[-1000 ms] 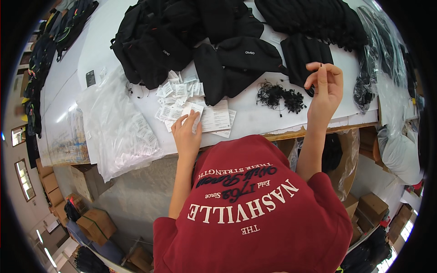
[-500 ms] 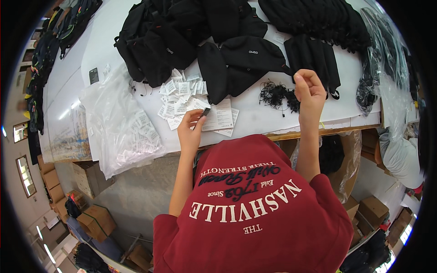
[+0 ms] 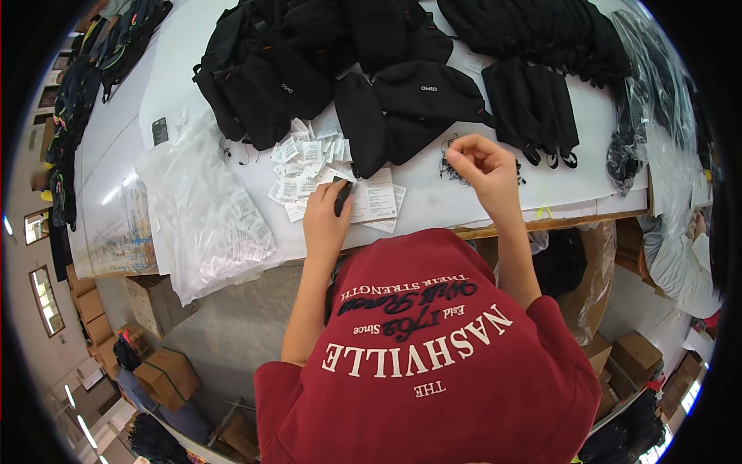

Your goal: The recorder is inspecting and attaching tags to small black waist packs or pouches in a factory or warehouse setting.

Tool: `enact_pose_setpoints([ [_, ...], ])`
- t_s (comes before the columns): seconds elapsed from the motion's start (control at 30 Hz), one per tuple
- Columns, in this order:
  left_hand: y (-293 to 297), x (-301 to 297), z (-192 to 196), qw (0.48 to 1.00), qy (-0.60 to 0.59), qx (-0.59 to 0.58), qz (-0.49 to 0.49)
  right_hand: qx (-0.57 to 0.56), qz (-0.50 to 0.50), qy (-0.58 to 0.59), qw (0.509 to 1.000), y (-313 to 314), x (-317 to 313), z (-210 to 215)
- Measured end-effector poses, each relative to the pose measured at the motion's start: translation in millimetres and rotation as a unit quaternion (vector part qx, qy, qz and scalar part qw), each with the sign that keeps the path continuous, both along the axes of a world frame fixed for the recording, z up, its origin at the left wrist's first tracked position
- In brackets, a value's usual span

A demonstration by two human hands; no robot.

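Pinching a small black piece (image 3: 342, 198) in the left hand (image 3: 328, 216), right by the white labels (image 3: 309, 158) and printed sheets (image 3: 379, 201). Curling the right hand (image 3: 490, 174) narrow near dark cords (image 3: 448, 168), partly hiding them; cannot tell whether gripping anything. Facing a black bag (image 3: 429, 93), farther across the white table (image 3: 423, 199).

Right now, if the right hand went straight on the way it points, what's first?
Probably the black bag lying just beyond the fingers of the right hand. The hand's height is unclear, so it might pass above the bag instead.
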State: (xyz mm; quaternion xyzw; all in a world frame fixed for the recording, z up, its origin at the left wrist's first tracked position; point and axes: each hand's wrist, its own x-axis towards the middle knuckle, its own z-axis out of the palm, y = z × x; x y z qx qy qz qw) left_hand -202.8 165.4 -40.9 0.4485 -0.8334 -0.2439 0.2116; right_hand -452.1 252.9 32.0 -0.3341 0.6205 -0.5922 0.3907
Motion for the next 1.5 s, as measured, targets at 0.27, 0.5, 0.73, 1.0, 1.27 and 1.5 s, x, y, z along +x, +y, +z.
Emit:
enact_pose_setpoints([
  [0.27,20.7,-20.4,82.5,0.954,0.235,0.172,0.072,-0.054,0.072,0.191,0.977,-11.0,42.0,17.4],
  [0.5,31.1,-33.0,91.7,0.935,0.295,0.189,0.042,-0.118,0.093,0.301,0.942,-21.9,59.1,23.5],
  [0.73,32.8,-37.3,87.2,0.969,0.242,0.041,0.001,-0.119,0.076,0.278,0.950,-17.2,64.6,17.6],
  [1.0,28.6,-38.3,74.6,0.874,0.351,0.335,-0.026,0.049,0.235,-0.156,0.958,-5.2,40.0,2.8],
  [1.27,5.5,-45.9,24.8,0.902,0.300,0.307,0.043,0.060,0.268,-0.247,0.929,11.7,19.6,-14.5],
  [1.5,-19.4,-37.3,-9.3,0.997,0.035,-0.063,0.013,0.058,0.243,-0.233,0.940,14.1,5.3,-13.7],
])
